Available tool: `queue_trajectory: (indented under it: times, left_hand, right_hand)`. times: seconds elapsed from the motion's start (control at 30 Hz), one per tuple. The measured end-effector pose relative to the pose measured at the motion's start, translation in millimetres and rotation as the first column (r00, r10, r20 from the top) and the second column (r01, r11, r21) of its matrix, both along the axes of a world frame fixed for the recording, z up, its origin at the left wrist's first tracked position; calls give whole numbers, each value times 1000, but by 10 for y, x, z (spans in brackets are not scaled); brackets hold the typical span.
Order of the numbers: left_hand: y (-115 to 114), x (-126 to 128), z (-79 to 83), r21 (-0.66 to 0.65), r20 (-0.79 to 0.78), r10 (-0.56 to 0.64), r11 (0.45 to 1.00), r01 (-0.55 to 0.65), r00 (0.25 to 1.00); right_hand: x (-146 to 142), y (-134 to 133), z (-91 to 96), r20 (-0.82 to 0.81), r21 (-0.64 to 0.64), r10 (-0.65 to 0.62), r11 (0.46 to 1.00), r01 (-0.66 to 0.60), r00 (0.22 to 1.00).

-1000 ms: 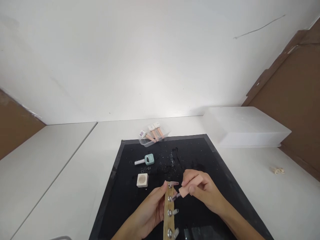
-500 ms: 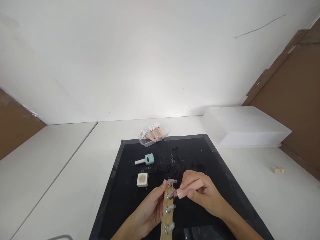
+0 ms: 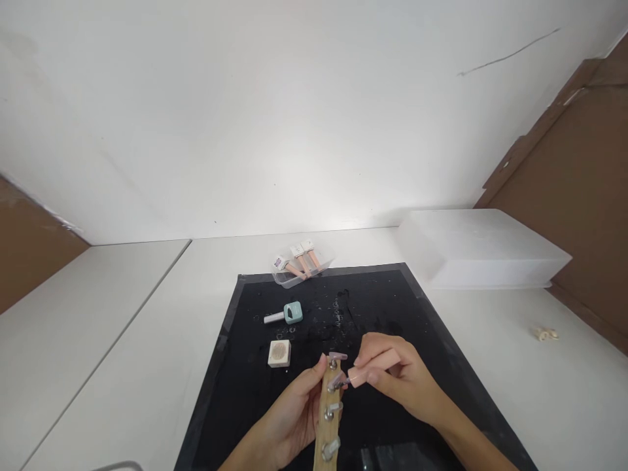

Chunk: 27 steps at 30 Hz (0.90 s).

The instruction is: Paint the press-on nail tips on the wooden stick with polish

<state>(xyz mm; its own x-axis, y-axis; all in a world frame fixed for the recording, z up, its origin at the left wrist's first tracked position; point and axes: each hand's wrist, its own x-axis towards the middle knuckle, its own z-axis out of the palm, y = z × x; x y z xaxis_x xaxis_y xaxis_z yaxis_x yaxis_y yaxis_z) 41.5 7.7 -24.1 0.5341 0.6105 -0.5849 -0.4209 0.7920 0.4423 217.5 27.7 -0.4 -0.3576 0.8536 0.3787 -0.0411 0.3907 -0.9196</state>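
Observation:
My left hand point(image 3: 299, 413) is closed round a wooden strip point(image 3: 326, 428) that carries several false nail tips on round metal holders. My right hand point(image 3: 397, 376) pinches the pink cap of a nail polish brush point(image 3: 375, 367). Its dark bristle end reaches the second nail tip point(image 3: 336, 380) from the far end and appears to touch it. The farthest nail tip point(image 3: 338, 356) looks pinkish, while the nearest one point(image 3: 331, 447) is clear or pale. To the left of the strip stands an open-topped-looking square white bottle point(image 3: 279, 353) with a round mottled top.
A mint-green polish bottle point(image 3: 293, 313) with a white cap lies on the black mat point(image 3: 383, 301). Behind it, a clear tray point(image 3: 289, 281) holds several polish bottles with pink caps. A translucent plastic bin point(image 3: 490, 252) and small beige pieces point(image 3: 546, 333) are on the right.
The brush in my right hand has shifted slightly to the right, so more of its dark stem shows. The wooden strip has tilted a little in my left hand.

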Motion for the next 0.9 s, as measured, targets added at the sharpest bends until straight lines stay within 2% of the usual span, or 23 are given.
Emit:
queue_trajectory:
  times: [0.13, 0.23, 0.3, 0.43, 0.53, 0.67, 0.77, 0.83, 0.9]
  left_hand:
    - [3, -1, -1, -15, -1, -1, 1000, 1, 1000]
    - [1, -10, -1, -19, 3, -29, 999, 29, 1000]
    - [0, -9, 8, -31, -13, -18, 999, 18, 1000]
    - [-5, 9, 15, -22, -22, 22, 999, -23, 1000]
    - [-12, 14, -6, -11, -11, 11, 1000, -11, 1000]
    - [-25, -2, -16, -29, -55, -8, 1000, 6, 998]
    - [-35, -13, 11, 1, -42, -24, 1000, 24, 999]
    - [-41, -14, 31, 16, -38, -19, 1000, 20, 999]
    - [-45, -9, 44, 9, -50, -2, 1000, 2, 999]
  right_hand:
    - [-21, 7, 3, 68, -5, -99, 995, 100, 993]
    - [-15, 15, -16, 8, -22, -160, 987, 160, 987]
    - [-8, 13, -26, -37, -34, -118, 993, 117, 992]
    - [-13, -7, -17, -94, -45, 44, 998, -48, 995]
    - [-28, -15, 2, -81, -40, 72, 996, -76, 994]
    - [-39, -1, 10, -47, -72, -61, 996, 58, 997]
    - [-41, 19, -13, -91, -110, -186, 978, 176, 978]
    - [-39, 27, -36, -135, -132, -196, 975, 178, 971]
    - [-35, 26, -53, -165, -154, -146, 981, 120, 975]
